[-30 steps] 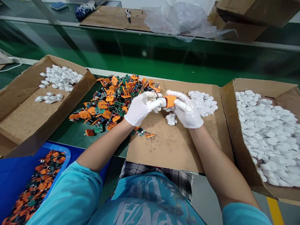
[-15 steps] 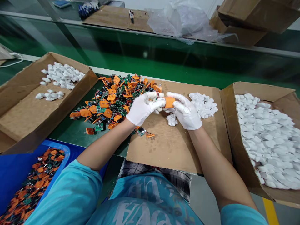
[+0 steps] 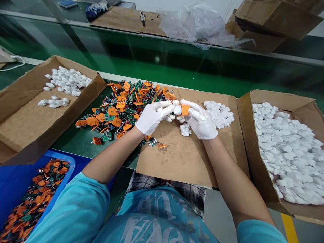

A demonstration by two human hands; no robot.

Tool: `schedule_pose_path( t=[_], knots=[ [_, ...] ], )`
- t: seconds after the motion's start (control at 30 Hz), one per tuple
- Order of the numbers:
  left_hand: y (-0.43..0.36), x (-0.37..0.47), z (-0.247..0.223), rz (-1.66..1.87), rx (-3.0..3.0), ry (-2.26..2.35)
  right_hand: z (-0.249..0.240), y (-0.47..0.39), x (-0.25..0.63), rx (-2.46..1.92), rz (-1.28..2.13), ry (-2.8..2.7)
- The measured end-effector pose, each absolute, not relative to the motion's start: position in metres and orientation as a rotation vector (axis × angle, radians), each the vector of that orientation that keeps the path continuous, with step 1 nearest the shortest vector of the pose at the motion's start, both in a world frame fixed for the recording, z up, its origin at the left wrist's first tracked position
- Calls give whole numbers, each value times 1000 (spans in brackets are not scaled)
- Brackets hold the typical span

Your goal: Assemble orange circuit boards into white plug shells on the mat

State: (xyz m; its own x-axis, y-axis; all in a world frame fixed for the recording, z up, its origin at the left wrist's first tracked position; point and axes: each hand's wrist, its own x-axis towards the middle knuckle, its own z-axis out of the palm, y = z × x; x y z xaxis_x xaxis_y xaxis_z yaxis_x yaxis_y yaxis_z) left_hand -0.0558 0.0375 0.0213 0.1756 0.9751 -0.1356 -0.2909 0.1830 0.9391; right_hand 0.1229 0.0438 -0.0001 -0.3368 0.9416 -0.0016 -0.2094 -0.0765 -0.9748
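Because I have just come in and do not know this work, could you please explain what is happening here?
The person's white-gloved right hand holds an orange piece above a cardboard sheet. The left hand appears to pinch a white part at its end; how they join is too small to tell. Beside the left hand lies a heap of orange pieces and green circuit boards. White pieces lie near the right hand, with more in the left box and right box.
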Motion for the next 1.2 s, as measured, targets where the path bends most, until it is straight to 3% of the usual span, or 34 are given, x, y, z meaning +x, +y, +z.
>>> schedule_pose_path(
  t=[1.2],
  knots=[
    [38, -59, 20, 1225, 1118, 1040, -3, 45, 128, -964, 1430, -1392]
  ],
)
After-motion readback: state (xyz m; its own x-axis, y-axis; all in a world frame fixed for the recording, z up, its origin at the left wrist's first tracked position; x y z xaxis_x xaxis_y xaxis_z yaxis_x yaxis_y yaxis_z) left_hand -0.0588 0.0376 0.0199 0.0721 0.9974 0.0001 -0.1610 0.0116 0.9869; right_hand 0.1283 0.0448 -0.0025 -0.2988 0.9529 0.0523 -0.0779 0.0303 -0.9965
